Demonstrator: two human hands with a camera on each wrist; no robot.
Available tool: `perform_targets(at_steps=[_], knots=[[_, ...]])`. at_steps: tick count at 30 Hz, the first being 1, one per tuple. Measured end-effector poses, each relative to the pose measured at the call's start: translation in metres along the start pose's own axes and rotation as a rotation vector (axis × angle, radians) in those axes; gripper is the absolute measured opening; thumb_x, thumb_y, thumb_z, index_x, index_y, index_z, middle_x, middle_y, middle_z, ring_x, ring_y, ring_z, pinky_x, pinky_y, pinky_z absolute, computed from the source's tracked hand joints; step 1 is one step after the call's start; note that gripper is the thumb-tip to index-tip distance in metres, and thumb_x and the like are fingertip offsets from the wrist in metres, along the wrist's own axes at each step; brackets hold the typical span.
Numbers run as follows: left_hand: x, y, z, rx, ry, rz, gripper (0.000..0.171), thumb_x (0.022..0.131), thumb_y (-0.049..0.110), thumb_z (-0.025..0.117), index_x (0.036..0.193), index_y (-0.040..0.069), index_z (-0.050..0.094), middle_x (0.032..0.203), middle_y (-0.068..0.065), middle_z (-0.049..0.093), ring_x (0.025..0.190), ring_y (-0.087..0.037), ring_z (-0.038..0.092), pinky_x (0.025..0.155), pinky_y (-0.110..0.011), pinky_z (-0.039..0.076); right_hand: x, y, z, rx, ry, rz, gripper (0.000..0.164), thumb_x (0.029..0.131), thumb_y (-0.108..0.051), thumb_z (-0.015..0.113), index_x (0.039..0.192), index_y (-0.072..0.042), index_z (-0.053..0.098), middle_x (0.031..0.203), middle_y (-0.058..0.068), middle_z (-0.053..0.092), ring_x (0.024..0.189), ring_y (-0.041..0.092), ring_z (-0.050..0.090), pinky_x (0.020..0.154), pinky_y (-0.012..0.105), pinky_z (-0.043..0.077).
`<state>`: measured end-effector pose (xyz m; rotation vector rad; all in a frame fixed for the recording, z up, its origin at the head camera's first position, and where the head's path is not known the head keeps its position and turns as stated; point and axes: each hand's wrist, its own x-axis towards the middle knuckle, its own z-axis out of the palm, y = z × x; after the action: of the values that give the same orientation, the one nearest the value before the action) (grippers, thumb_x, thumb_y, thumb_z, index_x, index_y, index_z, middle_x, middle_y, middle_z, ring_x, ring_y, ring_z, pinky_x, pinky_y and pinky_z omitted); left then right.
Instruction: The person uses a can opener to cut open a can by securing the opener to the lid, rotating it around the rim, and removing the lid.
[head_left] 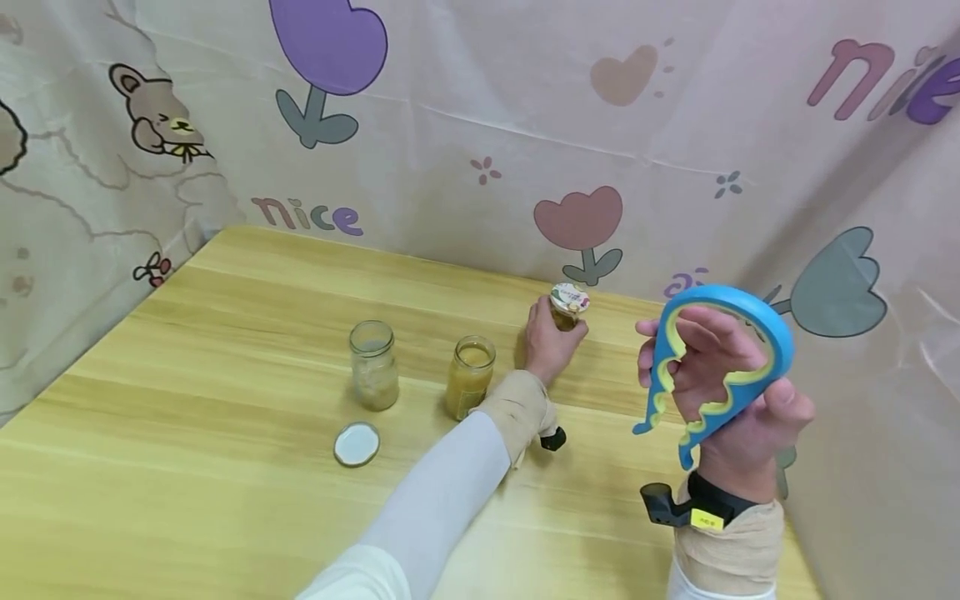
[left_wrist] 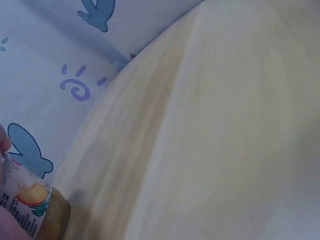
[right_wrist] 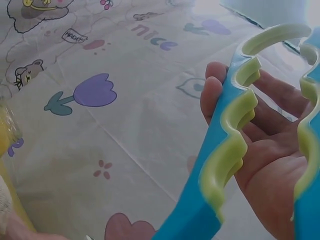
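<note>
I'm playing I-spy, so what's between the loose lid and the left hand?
In the head view, the open jar of yellow stuff stands between the loose lid and the left hand.

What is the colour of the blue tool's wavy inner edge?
The inner edge is pale yellow-green; it shows best in the right wrist view.

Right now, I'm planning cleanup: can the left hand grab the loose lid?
Probably not: the left hand grips the lidded jar and would need to let go first, though the loose lid lies uncovered.
</note>
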<state>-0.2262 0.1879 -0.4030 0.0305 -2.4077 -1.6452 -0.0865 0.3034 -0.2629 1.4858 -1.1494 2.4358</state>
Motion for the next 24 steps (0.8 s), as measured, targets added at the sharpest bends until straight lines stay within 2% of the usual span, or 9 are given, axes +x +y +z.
perform_targets(at_steps=[10, 16, 21, 24], knots=[[-0.022, -0.004, -0.01, 0.014, -0.085, 0.049, 0.063, 0.078, 0.036, 0.073, 0.131, 0.015, 0.044, 0.117, 0.001, 0.054, 0.108, -0.016, 0.054, 0.094, -0.032, 0.045, 0.003, 0.01, 0.003, -0.036, -0.094, 0.024, 0.067, 0.088, -0.03, 0.042, 0.134, 0.018, 0.038, 0.127, 0.033, 0.053, 0.103, 0.046, 0.056, 0.062, 0.042, 0.046], [-0.033, -0.002, -0.02, 0.044, -0.162, 0.06, 0.064, 0.077, 0.039, 0.074, 0.13, 0.016, 0.046, 0.118, 0.003, 0.056, 0.109, -0.015, 0.055, 0.094, -0.033, 0.045, 0.006, 0.014, 0.009, -0.04, -0.142, 0.035, 0.064, 0.091, -0.028, 0.041, 0.133, 0.02, 0.038, 0.125, 0.038, 0.051, 0.094, 0.043, 0.059, 0.062, 0.041, 0.047], [-0.041, -0.002, -0.029, 0.031, -0.225, 0.073, 0.063, 0.077, 0.036, 0.076, 0.13, 0.016, 0.047, 0.12, 0.003, 0.057, 0.11, -0.014, 0.054, 0.096, -0.033, 0.044, 0.007, 0.018, 0.009, -0.02, -0.186, 0.054, 0.064, 0.092, -0.027, 0.043, 0.134, 0.02, 0.036, 0.126, 0.04, 0.048, 0.093, 0.043, 0.058, 0.06, 0.042, 0.046], [-0.047, -0.003, -0.034, 0.017, -0.279, 0.088, 0.061, 0.077, 0.035, 0.077, 0.128, 0.018, 0.047, 0.117, 0.004, 0.057, 0.108, -0.013, 0.055, 0.094, -0.031, 0.045, 0.008, 0.018, 0.01, -0.002, -0.218, 0.084, 0.064, 0.093, -0.027, 0.042, 0.136, 0.019, 0.032, 0.129, 0.04, 0.046, 0.094, 0.042, 0.058, 0.063, 0.042, 0.047]])
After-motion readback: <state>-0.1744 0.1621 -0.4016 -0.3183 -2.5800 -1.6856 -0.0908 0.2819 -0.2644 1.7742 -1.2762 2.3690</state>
